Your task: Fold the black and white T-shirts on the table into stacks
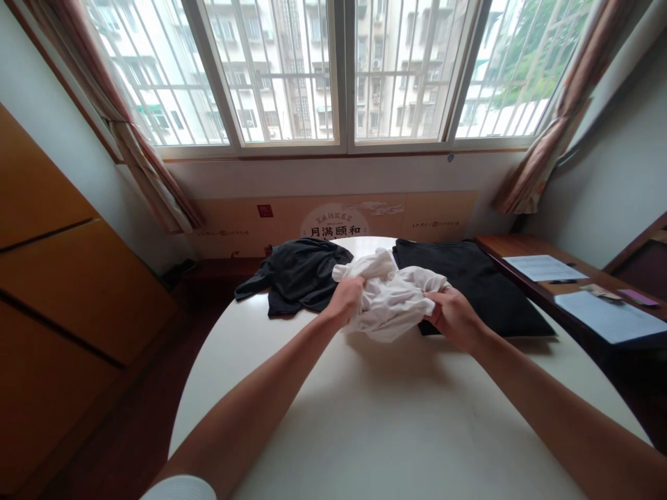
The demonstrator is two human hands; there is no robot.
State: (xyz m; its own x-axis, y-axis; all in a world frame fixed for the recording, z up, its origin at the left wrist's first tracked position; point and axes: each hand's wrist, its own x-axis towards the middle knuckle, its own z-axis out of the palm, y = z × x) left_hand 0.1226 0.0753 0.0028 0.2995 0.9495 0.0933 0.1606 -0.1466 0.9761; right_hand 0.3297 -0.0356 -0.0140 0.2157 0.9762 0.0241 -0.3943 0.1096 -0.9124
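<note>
A crumpled white garment [390, 298] is held up between both hands, just above the white round table [323, 430]. My left hand [347, 298] is closed on its left side, fingers partly hidden by the cloth. On the right side, my right hand [454, 316] pinches the edge between thumb and fingers. The cloth is bunched, so its exact kind does not show. Behind my left hand lies a rumpled black garment [299, 274] with one sleeve stretched to the left. A flat black cloth [474, 285] spreads behind and beside my right hand.
To the right, a brown wooden table [513, 246] carries paper sheets [545, 268], a pen and small items. A printed cardboard panel [234, 222] stands under the barred window [292, 76]. Curtains hang on both sides, and a wooden cabinet [62, 312] is at the left.
</note>
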